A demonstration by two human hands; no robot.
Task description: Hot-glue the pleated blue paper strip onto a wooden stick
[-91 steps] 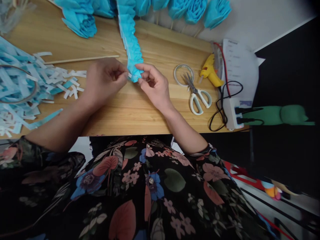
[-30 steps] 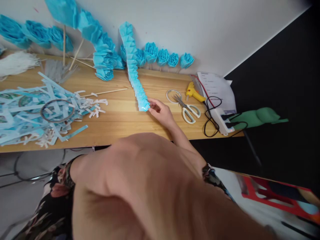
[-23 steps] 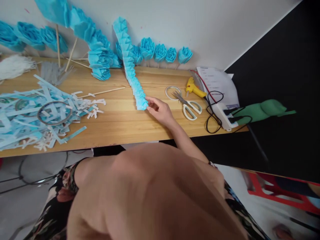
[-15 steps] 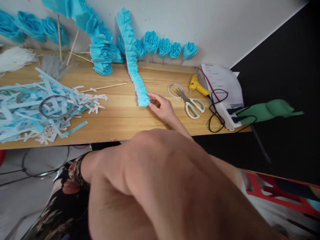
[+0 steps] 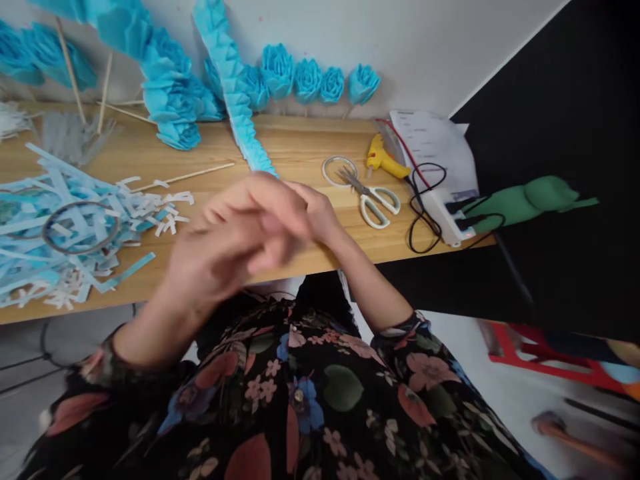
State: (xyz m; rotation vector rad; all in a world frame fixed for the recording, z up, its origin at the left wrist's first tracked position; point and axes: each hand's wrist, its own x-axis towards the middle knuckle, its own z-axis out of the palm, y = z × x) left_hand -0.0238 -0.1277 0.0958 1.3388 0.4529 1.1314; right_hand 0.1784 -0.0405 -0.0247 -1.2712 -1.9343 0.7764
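Observation:
A long pleated strip of blue paper (image 5: 235,87) hangs down over the table, its lower end hidden behind my left hand. My right hand (image 5: 317,210) is closed at that lower end; its fingertips are covered by my left hand. In front of it, my left hand (image 5: 250,230) is raised near the camera, fingers bent and smeared by motion, and whether it holds anything does not show. Blue paper roses on sticks (image 5: 277,70) stand along the wall behind the strip.
Scissors (image 5: 373,200) and a clear ring (image 5: 340,171) lie right of my hands, beside a yellow glue gun (image 5: 385,159), its cable and a white power strip (image 5: 445,217). Shredded blue and white paper (image 5: 75,233) with a ring on it covers the left side.
My left hand has come down from close to the camera to in front of my right hand, covering the strip's end. The view has shifted, so the table items appear further left.

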